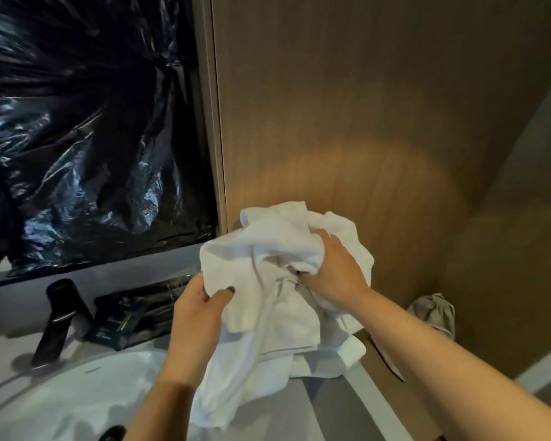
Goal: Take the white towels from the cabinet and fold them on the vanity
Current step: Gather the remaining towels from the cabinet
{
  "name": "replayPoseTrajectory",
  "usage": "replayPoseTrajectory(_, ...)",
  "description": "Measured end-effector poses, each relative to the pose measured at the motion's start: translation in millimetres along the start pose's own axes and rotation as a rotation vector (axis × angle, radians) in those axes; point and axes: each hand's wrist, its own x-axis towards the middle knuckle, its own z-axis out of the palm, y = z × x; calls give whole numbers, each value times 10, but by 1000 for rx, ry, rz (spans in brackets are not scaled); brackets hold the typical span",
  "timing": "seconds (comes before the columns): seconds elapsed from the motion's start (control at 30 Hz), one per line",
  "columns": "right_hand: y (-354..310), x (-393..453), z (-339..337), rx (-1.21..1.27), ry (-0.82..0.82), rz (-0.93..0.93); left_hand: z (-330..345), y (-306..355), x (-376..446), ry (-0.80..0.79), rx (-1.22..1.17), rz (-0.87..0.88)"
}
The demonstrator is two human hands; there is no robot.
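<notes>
A crumpled bundle of white towels hangs in the air at the centre of the head view, above the right end of the grey vanity top. My left hand pinches its lower left edge between thumb and fingers. My right hand grips into the bunched middle from the right. Loose folds droop down toward the vanity. The brown wood cabinet panel stands right behind the bundle.
A white basin lies at the lower left, with a black faucet behind it and dark packets beside that. Black plastic sheeting covers the wall above. A grey cloth bundle sits at the right.
</notes>
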Motion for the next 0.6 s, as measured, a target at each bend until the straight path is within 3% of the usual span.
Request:
replayPoseTrajectory(0.17, 67, -326, -415, 426, -48, 35, -60, -58, -60, 98, 64, -123)
replayPoseTrajectory(0.3, 24, -643, -678, 425, 118, -20, 17, 55, -192, 151, -25, -90)
replayPoseTrajectory(0.47, -93, -866, -1166, 552, 396, -86, 121, 380, -404, 39, -327, -31)
replayPoseTrajectory(0.53, -100, -972, -1338, 511, 413, -98, 185, 489, -503, -9, -375, -7)
replayPoseTrajectory(0.6, -75, -1121, -1468, 440, 304, -117, 306, 581, -651, -38, -375, 32)
